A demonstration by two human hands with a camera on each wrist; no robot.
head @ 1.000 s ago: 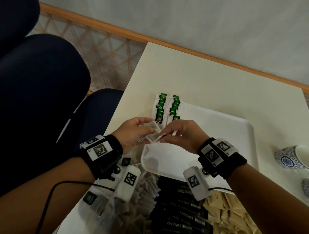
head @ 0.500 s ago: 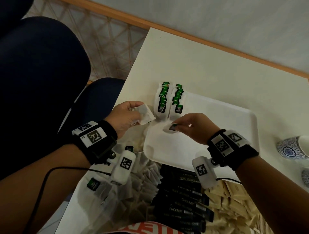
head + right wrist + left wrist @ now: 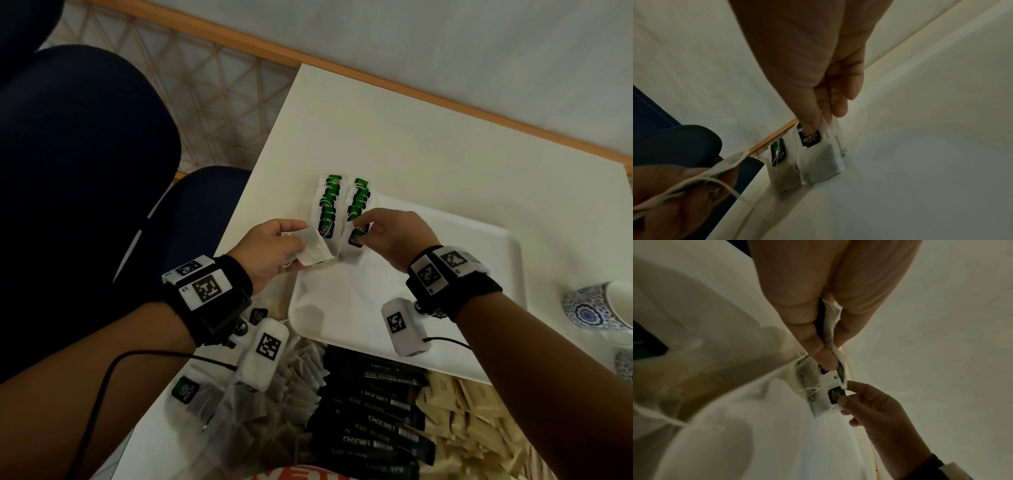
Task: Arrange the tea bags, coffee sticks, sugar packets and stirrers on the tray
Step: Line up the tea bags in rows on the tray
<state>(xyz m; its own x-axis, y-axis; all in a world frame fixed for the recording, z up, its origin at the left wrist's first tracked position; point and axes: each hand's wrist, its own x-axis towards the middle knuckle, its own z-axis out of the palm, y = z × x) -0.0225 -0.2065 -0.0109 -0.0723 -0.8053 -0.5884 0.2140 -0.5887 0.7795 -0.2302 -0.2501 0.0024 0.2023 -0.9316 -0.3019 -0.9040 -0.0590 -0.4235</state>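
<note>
We are looking down on one white table (image 3: 428, 144), its near end carrying the supplies. On it is sitting one white tray (image 3: 462, 260), the only container we can make out, and it is holding two rows of tea bags (image 3: 342, 205) laid overlapping along its far left corner, green tags showing; we are counting roughly six tags in each row, though the overlap is keeping us from an exact figure. The rest of the tray floor is showing bare white.

Nearer us, off the tray, three heaps are lying side by side: a pile of loose tea bags (image 3: 274, 394) on the left, about seven black coffee sticks (image 3: 373, 411) in the middle, and a pile of brown sugar packets (image 3: 462, 411) on the right, too many to count. At the right edge one blue-patterned cup (image 3: 596, 308) is standing, with a sliver of a second piece below it.

Our left hand (image 3: 274, 250) is pinching a small bunch of tea bags between thumb and fingers, just beside the tray's left rim. Our right hand (image 3: 387, 236) is pinching one tea bag (image 3: 818, 160) by its top edge at the near end of the right row, its lower edge touching the tray.
</note>
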